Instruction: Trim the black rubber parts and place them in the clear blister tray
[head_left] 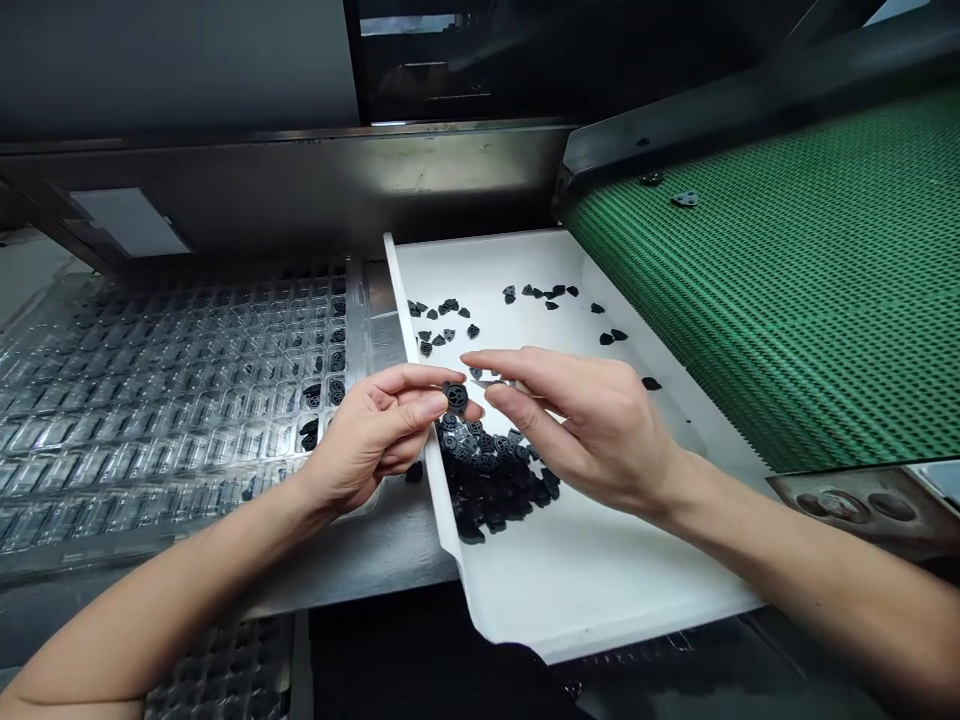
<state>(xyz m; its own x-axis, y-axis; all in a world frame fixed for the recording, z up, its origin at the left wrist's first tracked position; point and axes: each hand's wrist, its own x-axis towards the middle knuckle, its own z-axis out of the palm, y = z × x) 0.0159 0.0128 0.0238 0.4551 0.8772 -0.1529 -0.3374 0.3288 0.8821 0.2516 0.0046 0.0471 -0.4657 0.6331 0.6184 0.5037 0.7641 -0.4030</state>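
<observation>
My left hand (379,435) pinches a small round black plastic part (455,396) between thumb and forefinger, just over the left rim of a white tray (600,580). My right hand (581,420) hovers beside it above the tray, fingers stretched out toward the part, holding nothing I can see. Under both hands lies a heap of several black parts (491,475). More black parts (442,325) lie scattered at the tray's far end. To the left sits a clear plastic blister tray (150,400) with many pockets; a few pockets near my left hand hold black parts (330,385).
A green ribbed conveyor belt (787,290) slopes down to the tray from the right, with one black part (684,199) on its upper edge. A dark metal machine housing (315,180) stands behind. Another blister tray (225,670) shows at the bottom left.
</observation>
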